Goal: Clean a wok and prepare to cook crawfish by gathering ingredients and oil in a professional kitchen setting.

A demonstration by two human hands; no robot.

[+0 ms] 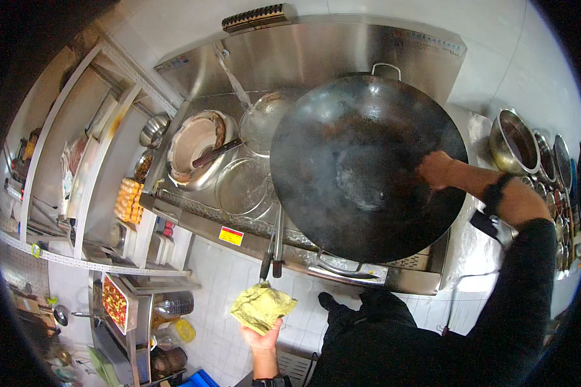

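A large dark wok [361, 213] sits on the steel stove, with pale haze over its inside and a whitish patch near its middle. My right hand [436, 170] hangs over the wok's right side, fingers drawn together and pointing down; whatever they hold, if anything, is too small to see. In front of the stove, my left hand [262, 337] grips a folded yellow-green cloth [263, 306] from below. Just beyond the cloth, long utensil handles [277, 248] reach over the stove's front edge. One loop handle [342, 266] of the wok faces me.
Left of the wok stand a round pot [193, 151] with a wooden-handled tool across it and a wire strainer [242, 187]. Metal bowls [515, 142] line the right side. A shelf rack [77, 168], eggs [129, 201] and a tray of red food [115, 303] are at left.
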